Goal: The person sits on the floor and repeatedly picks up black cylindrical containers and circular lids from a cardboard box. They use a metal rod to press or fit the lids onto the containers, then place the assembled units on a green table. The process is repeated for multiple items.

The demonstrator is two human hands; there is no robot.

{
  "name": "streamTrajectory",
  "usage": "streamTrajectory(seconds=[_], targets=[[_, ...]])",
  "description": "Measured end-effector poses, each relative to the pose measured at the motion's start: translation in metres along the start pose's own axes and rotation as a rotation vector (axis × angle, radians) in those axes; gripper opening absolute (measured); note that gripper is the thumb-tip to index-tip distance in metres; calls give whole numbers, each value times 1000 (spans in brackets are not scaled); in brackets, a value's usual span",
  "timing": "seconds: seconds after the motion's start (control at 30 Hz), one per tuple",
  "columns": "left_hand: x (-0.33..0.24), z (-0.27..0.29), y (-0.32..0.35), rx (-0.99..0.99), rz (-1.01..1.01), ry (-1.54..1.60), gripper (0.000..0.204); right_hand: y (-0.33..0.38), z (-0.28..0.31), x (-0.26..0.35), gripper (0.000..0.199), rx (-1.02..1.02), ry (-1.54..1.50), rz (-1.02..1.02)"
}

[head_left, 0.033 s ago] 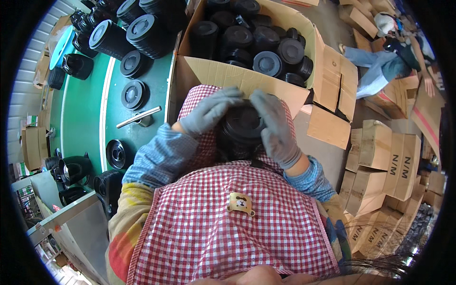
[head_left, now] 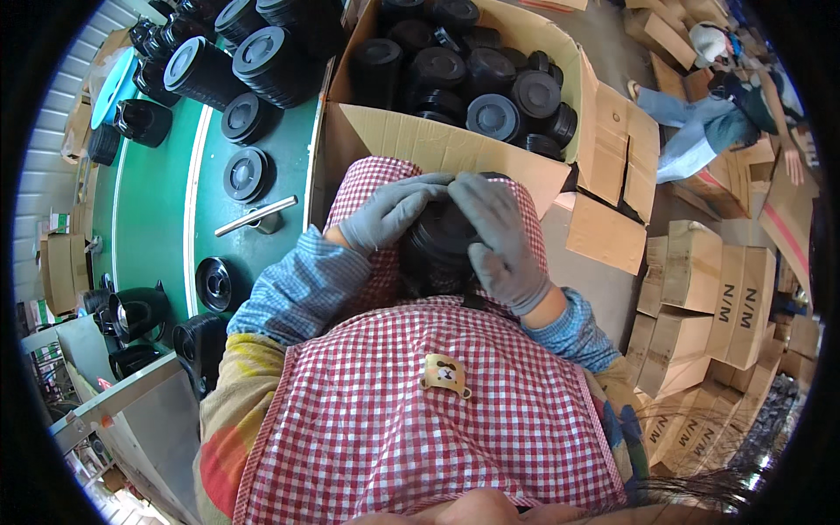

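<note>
A stack of black round plastic pieces point(head_left: 442, 238) stands between my knees, against the red checked apron point(head_left: 437, 341). My left hand point(head_left: 394, 212), in a grey glove, lies over the stack's far left side with its fingers stretched out. From the right, my gloved right hand point(head_left: 500, 241) reaches over the top, fingers extended and thumb at the near right side. Both sets of fingertips meet near the far rim. The hands cover part of the top piece, and the bottom of the stack is hard to make out.
A cardboard box point(head_left: 442, 140) full of black round pieces stands just ahead. On the left, a green work table point(head_left: 153, 210) carries stacked black lids point(head_left: 271, 66) and a metal bar point(head_left: 255, 216). Cartons point(head_left: 691, 271) are piled at right; another person point(head_left: 709, 131) bends beyond them.
My right hand has moved left and inward, its fingers now over the top of the stack. My left hand has shifted slightly right. The other person has moved a little.
</note>
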State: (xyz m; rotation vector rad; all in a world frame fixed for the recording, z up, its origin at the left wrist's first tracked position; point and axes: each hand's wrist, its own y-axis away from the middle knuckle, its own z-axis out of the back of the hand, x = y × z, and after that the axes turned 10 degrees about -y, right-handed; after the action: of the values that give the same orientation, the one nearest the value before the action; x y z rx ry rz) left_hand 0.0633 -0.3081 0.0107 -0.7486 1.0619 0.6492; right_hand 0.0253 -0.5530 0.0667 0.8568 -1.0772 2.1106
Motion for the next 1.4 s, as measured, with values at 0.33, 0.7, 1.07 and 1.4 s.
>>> streamTrajectory(seconds=[0.33,0.7,1.07,1.4], targets=[[-27,-1,21,16,29,-424,40,14,-12,-41,54,82,51,-173],[9,10,-47,221,250,-319,38,-11,-5,-18,94,459,433,15],[9,-9,-73,330,228,-391,35,-34,24,-49,97,671,120,124],[62,-7,-67,332,102,-327,33,-44,27,-67,86,794,21,110]])
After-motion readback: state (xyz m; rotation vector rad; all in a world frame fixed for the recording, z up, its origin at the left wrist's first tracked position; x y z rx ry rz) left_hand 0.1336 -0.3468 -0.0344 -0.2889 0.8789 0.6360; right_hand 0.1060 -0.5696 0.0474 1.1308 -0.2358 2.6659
